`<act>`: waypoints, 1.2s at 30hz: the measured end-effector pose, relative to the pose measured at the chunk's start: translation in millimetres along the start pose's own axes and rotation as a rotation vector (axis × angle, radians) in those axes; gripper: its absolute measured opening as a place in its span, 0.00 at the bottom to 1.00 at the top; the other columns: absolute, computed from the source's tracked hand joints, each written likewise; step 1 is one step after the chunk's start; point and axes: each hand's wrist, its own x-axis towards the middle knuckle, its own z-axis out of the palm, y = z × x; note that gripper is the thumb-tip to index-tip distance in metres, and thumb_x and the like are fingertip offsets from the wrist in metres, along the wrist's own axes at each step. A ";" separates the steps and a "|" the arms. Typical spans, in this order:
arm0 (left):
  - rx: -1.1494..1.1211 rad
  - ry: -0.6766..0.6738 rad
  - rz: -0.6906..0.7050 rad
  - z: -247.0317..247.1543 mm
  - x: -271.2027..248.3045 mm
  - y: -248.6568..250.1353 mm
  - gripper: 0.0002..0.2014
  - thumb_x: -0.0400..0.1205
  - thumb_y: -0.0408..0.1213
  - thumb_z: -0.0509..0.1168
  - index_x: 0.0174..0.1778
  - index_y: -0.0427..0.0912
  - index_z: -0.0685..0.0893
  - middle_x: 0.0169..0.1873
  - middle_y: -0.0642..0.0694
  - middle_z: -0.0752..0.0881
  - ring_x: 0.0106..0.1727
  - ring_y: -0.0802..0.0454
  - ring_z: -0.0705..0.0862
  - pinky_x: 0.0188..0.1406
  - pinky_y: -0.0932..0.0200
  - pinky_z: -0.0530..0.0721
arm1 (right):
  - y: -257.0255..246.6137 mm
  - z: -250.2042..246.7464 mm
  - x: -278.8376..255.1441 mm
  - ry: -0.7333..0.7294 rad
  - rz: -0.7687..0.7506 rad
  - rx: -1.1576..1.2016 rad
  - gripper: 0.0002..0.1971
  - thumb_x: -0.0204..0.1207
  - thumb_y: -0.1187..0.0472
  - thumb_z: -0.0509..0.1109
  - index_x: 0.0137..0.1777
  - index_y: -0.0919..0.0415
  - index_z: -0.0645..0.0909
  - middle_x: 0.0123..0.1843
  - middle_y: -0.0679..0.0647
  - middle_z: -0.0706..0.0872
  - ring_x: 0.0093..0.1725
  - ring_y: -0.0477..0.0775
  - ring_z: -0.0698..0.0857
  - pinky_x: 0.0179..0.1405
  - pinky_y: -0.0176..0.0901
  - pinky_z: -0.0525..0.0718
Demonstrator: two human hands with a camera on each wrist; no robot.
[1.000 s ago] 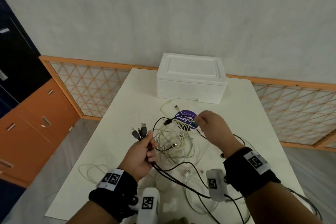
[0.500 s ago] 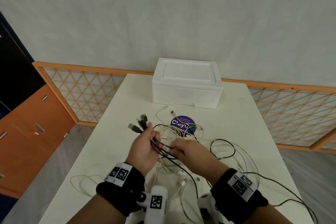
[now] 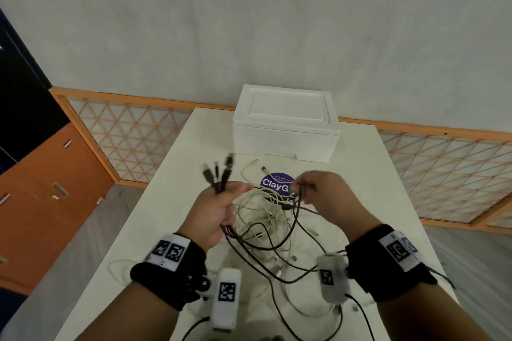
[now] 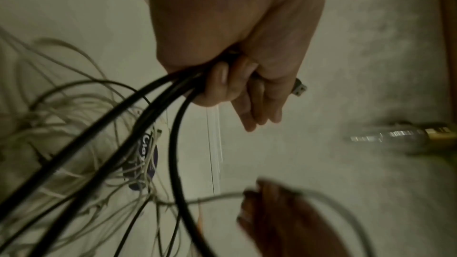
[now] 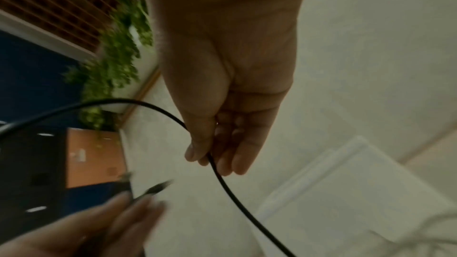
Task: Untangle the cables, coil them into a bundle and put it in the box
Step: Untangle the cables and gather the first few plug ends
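Observation:
My left hand (image 3: 219, 203) (image 4: 230, 77) grips a bunch of black cables (image 4: 158, 95), and their plugs (image 3: 217, 171) stick up above the fist. My right hand (image 3: 310, 188) (image 5: 212, 153) pinches one black cable (image 5: 222, 179) between thumb and fingers, held up above the table. A tangle of white and black cables (image 3: 266, 216) lies between and below the hands on the white table (image 3: 374, 188). The white foam box (image 3: 285, 122) stands shut at the far end of the table.
A round purple sticker (image 3: 275, 181) lies on the table under the tangle. A loose white cable (image 3: 119, 266) trails near the table's left edge. Orange lattice screens (image 3: 133, 135) run behind the table, and orange cabinets (image 3: 50, 188) stand at the left.
My right hand has moved up and to the right, away from my left hand, drawing a black cable out. My left hand has lifted the plugs higher.

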 end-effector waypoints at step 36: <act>0.369 -0.196 0.089 69.7 33.1 18.5 0.08 0.74 0.25 0.72 0.47 0.38 0.88 0.29 0.57 0.89 0.27 0.65 0.82 0.22 0.75 0.72 | -32.7 -7.2 28.3 0.267 0.066 0.402 0.13 0.80 0.57 0.65 0.37 0.64 0.81 0.34 0.59 0.89 0.35 0.56 0.89 0.44 0.53 0.89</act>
